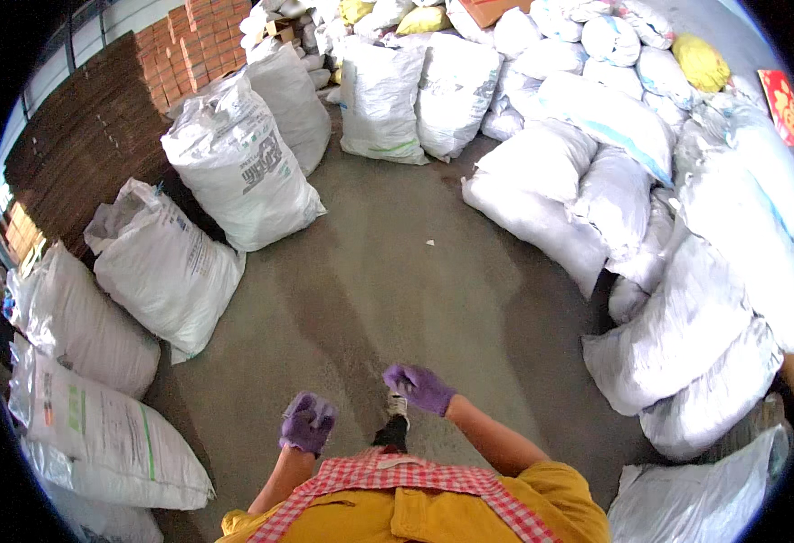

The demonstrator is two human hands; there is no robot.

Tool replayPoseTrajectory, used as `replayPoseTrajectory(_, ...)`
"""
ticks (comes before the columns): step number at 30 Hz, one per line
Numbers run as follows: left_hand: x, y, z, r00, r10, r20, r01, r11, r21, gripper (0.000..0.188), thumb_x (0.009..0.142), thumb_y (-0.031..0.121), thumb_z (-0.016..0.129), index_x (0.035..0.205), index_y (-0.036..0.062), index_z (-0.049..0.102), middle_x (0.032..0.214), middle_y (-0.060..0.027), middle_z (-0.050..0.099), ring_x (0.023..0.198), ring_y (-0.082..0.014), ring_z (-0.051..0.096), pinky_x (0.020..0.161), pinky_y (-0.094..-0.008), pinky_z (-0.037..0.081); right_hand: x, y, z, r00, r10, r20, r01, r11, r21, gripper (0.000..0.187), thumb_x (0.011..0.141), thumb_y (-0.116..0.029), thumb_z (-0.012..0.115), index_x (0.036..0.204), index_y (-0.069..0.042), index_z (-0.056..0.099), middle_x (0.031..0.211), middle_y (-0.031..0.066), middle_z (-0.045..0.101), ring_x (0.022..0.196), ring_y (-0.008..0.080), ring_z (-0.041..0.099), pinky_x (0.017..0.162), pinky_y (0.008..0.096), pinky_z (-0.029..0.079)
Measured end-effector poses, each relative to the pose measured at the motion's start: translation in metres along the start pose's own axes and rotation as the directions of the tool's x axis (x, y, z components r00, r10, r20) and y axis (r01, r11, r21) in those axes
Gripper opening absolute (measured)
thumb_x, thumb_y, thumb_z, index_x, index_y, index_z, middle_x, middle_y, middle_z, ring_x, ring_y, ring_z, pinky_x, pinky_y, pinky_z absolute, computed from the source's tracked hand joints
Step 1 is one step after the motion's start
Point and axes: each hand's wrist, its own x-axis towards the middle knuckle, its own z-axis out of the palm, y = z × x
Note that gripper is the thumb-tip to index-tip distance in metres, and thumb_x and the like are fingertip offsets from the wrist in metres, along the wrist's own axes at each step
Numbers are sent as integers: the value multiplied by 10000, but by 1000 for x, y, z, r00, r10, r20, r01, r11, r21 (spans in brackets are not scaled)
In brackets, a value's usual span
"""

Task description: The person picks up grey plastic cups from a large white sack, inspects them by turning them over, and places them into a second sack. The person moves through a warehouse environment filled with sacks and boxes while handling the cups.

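My left hand point(306, 423) wears a purple glove and is curled in front of my waist, holding nothing that I can see. In a matching purple glove, my right hand point(420, 387) hangs over the concrete floor point(397, 281) with its fingers bent and nothing in them. Both are low in the picture, above my yellow top and red-checked apron point(388, 475). A foot in a light shoe point(398, 407) shows between the hands. The nearest sacks are about a step away on either side.
Large white woven sacks point(238, 167) stand along the left, with more at the back point(379, 100). A tall heap of white sacks point(686, 271) fills the right. Flattened brown cardboard point(89, 136) is stacked far left. Two yellow sacks point(700, 61) lie on the heap.
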Motion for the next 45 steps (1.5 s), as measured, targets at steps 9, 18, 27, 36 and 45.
replayPoseTrajectory(9,330,15,159,972,-154,175,168,983,-67,309,741,133,607,1043,137,537,981,-37,565,955,-216,519,841,-373,437,77,157,-170,670,714,203,-571,670,-474,470,854,-414,409,1127,-50,524,1174,143,514,1093,310,471,920,391,362)
replayPoseTrajectory(18,647,-21,203,880,-172,444,-4,930,369,254,762,124,605,1012,104,562,984,-40,570,909,-196,553,801,-319,448,171,378,-250,599,784,165,-727,618,-299,354,806,-354,455,988,-100,622,1050,163,576,979,334,538,827,411,417)
replayPoseTrajectory(27,876,101,231,955,-297,-13,289,937,-196,269,752,97,580,1018,126,550,977,-55,556,924,-224,551,773,-368,464,580,451,-485,815,580,20,-523,749,-406,427,818,-400,467,1024,-38,559,1045,164,574,1000,336,526,836,411,409)
replayPoseTrajectory(36,1144,100,148,995,-85,-42,77,984,-163,88,723,40,481,728,126,466,640,0,425,547,-149,406,562,-286,385,931,485,-622,956,293,-8,-291,946,-146,290,824,-265,501,1033,-71,554,968,161,599,893,308,581,760,367,443)
replayPoseTrajectory(45,1404,190,214,982,-92,-165,57,976,-210,332,787,102,560,1115,91,513,1043,-55,544,938,-228,541,737,-339,457,1144,517,-794,948,-4,-319,-89,957,-277,231,812,-204,541,955,-24,564,886,151,603,828,271,586,759,345,446)
